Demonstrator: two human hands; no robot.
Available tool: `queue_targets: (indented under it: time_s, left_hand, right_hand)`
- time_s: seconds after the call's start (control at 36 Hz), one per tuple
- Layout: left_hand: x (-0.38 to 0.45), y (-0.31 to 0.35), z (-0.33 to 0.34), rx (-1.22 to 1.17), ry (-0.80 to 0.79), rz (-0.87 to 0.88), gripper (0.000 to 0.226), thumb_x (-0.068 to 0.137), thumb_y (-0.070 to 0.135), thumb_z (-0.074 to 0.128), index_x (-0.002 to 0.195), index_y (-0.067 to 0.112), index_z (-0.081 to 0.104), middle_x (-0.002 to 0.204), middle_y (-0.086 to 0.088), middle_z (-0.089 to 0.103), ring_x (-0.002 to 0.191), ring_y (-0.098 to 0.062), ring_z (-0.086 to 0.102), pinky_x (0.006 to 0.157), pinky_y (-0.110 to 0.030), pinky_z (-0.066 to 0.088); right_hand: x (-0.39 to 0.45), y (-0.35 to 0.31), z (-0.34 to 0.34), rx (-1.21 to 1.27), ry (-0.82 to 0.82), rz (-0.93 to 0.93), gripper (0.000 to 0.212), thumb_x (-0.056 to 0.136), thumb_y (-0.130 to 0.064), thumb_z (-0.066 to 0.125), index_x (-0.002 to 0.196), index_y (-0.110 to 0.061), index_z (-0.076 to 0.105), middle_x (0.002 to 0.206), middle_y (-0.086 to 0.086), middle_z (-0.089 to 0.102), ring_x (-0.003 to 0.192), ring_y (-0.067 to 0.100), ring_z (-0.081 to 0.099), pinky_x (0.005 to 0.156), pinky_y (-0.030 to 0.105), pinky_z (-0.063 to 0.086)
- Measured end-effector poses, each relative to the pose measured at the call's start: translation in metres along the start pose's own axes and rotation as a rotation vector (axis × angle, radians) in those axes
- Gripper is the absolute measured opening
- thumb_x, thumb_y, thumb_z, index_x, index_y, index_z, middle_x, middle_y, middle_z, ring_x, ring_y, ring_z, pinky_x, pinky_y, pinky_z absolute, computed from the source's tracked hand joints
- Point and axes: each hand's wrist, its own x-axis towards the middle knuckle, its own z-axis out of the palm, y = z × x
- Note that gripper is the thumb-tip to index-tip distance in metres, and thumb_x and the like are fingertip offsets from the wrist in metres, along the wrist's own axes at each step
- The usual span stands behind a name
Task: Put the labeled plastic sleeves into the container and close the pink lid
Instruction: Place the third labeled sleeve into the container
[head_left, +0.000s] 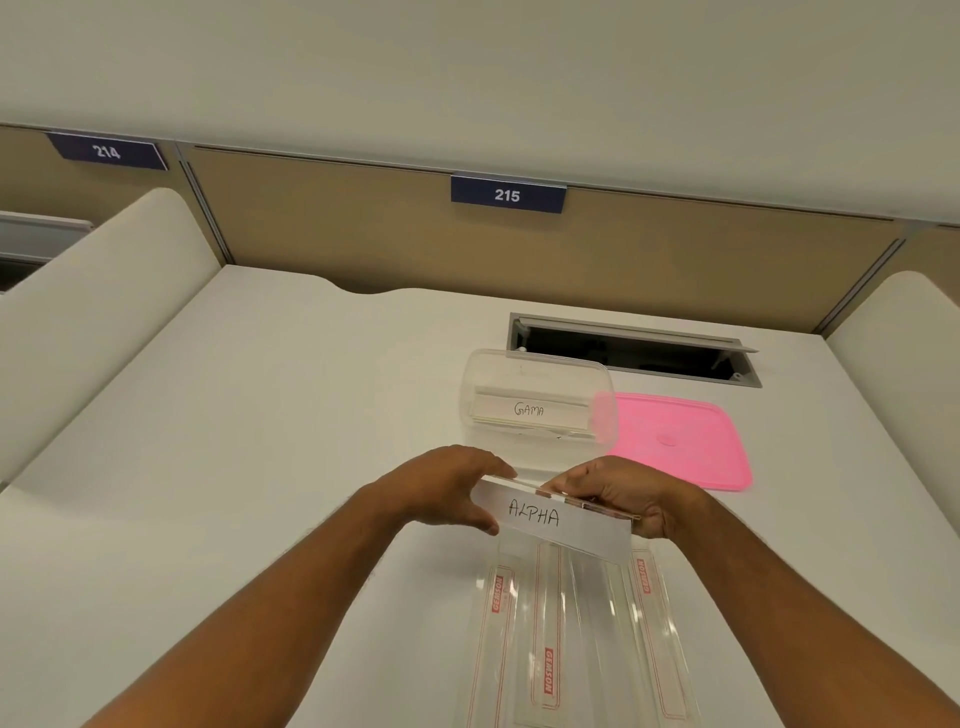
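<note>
A clear plastic sleeve with a white label reading ALPHA (558, 522) is held up above the desk. My left hand (447, 488) grips its left end and my right hand (618, 496) grips its right end. Beyond my hands stands a clear container (478, 384); a sleeve labeled GAMA (530, 410) lies inside it. The pink lid (680, 439) lies flat on the desk to the container's right, partly tucked against its side.
Several clear sleeves with red print (576, 639) lie on the white desk (260, 441) below my hands. A cable slot (628, 348) opens behind the container. Tan partition with sign 215 (507, 195) at the back; cream dividers on both sides.
</note>
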Motion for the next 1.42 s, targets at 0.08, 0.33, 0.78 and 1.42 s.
queue_targets:
  time_s: [0.08, 0.33, 0.78, 1.42]
  left_hand:
    - [0.002, 0.003, -0.001, 0.033, 0.015, 0.025, 0.069, 0.075, 0.051, 0.08, 0.135, 0.033, 0.052, 0.127, 0.013, 0.062, 0.109, -0.01, 0.056, 0.081, -0.014, 0.039]
    - [0.005, 0.003, -0.012, 0.107, 0.097, 0.056, 0.064, 0.074, 0.058, 0.075, 0.13, 0.031, 0.058, 0.121, 0.012, 0.067, 0.104, -0.011, 0.061, 0.086, -0.031, 0.051]
    - [0.044, 0.003, -0.065, 0.234, 0.276, 0.011, 0.055, 0.072, 0.057, 0.076, 0.119, 0.032, 0.063, 0.105, 0.012, 0.071, 0.088, -0.015, 0.064, 0.07, -0.03, 0.052]
    - [0.105, -0.02, -0.077, 0.343, 0.063, -0.081, 0.059, 0.084, 0.042, 0.075, 0.133, 0.019, 0.052, 0.119, -0.007, 0.065, 0.105, -0.029, 0.06, 0.085, -0.04, 0.05]
  right_hand:
    - [-0.001, -0.002, -0.006, -0.098, 0.06, -0.058, 0.026, 0.097, -0.025, 0.062, 0.11, -0.008, 0.077, 0.111, 0.014, 0.075, 0.089, 0.021, 0.067, 0.068, 0.025, 0.057]
    - [-0.012, -0.028, -0.029, -0.487, 0.252, -0.205, 0.052, 0.076, -0.071, 0.058, 0.091, -0.027, 0.081, 0.092, -0.011, 0.078, 0.094, 0.01, 0.07, 0.084, 0.027, 0.049]
    - [-0.016, -0.074, -0.026, -1.252, 0.487, -0.371, 0.058, 0.077, -0.047, 0.079, 0.128, -0.03, 0.059, 0.124, -0.007, 0.062, 0.107, 0.018, 0.058, 0.091, 0.04, 0.05]
    - [0.047, -0.075, -0.067, -1.295, 0.544, -0.337, 0.049, 0.09, -0.032, 0.07, 0.136, -0.02, 0.057, 0.136, 0.001, 0.061, 0.123, 0.026, 0.055, 0.098, 0.041, 0.046]
